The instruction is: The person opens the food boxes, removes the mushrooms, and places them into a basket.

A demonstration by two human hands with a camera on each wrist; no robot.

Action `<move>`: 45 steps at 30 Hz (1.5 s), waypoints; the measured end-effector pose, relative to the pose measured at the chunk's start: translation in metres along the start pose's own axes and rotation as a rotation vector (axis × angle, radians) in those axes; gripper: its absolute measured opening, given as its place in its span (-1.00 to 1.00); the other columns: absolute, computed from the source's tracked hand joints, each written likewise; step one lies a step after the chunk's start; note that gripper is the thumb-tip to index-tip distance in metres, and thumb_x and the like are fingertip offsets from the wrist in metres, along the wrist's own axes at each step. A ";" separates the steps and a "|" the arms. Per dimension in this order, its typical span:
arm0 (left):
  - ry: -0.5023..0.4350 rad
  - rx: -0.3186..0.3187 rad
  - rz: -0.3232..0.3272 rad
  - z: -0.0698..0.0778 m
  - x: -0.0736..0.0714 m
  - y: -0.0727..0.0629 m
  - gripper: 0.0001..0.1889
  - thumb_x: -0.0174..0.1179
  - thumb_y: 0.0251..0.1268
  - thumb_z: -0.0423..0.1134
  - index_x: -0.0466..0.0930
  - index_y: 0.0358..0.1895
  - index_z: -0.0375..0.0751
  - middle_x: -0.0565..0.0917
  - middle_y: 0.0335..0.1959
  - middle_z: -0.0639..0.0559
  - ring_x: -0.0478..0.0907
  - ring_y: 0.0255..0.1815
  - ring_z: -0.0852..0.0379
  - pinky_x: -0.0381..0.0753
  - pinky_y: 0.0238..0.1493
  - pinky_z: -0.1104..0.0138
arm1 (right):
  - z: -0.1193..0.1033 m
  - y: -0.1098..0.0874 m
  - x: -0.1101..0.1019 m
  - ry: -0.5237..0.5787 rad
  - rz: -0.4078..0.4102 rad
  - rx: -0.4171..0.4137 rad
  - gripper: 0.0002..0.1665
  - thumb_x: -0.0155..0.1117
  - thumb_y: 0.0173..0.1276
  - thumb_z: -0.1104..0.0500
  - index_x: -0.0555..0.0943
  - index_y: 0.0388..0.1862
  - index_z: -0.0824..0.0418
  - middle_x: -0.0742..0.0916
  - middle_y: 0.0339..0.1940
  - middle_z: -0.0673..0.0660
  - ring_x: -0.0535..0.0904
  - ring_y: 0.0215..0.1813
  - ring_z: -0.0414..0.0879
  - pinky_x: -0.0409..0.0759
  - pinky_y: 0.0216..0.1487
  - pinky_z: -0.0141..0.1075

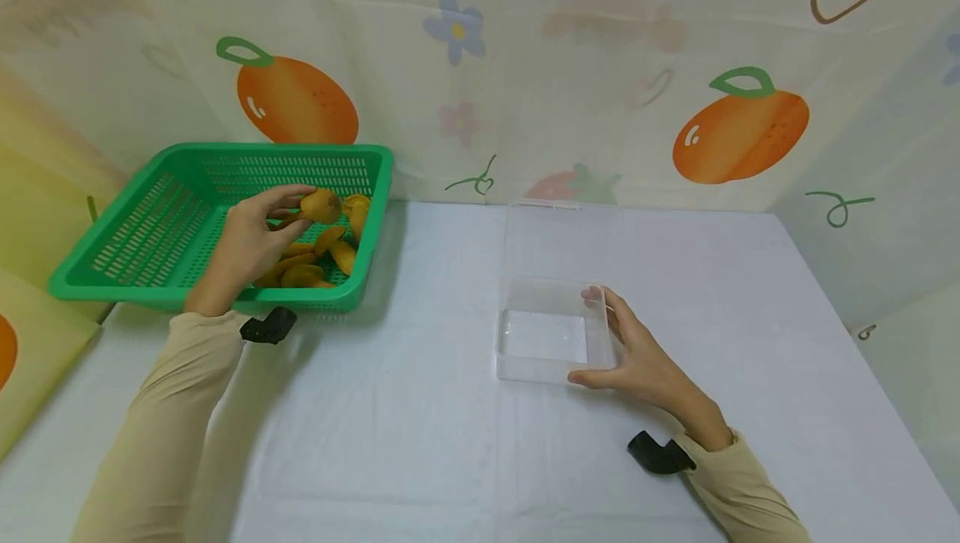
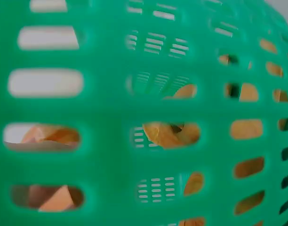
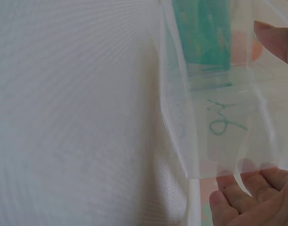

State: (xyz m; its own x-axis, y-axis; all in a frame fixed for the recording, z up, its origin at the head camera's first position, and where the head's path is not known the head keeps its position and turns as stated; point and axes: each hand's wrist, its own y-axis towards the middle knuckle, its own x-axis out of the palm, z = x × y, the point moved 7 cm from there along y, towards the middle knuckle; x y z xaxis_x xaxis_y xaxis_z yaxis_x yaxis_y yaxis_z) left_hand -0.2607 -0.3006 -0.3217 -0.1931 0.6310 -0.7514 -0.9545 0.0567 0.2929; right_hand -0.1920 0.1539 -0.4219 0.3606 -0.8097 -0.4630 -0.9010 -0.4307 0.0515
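Observation:
Over the green basket, my left hand pinches a yellow-brown mushroom between thumb and fingers. Several similar mushrooms lie in the basket's right part, beneath that hand. The basket's slotted wall fills the left wrist view and mostly hides the left hand. On the table, a clear plastic box stands with its lid folded open toward the back. My right hand grips the box's right side, thumb at the front and fingers at the rear. The right wrist view shows those fingers against the clear wall.
A white cloth covers the table. Behind it hangs a pale curtain printed with oranges, flowers and hearts. The basket stands at the back left, against the curtain, and the box stands right of the middle.

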 end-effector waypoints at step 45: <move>0.030 0.066 -0.213 0.072 0.041 -0.008 -0.54 0.12 0.47 -0.24 0.41 0.35 -0.32 0.50 0.29 -0.32 0.39 0.33 -0.26 0.36 0.32 -0.17 | -0.002 -0.008 -0.005 -0.033 -0.103 -0.009 0.55 0.59 -0.02 -0.22 -0.26 0.63 0.20 -0.01 0.65 0.31 -0.07 0.60 0.40 0.03 0.46 0.38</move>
State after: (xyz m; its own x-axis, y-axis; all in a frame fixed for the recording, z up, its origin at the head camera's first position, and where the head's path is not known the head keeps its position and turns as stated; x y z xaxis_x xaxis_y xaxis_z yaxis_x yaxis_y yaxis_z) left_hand -0.2444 -0.2194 -0.3121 0.0040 0.5762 -0.8173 -0.9577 0.2373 0.1627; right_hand -0.1862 0.1607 -0.4181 0.4430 -0.7473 -0.4952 -0.8573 -0.5147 0.0099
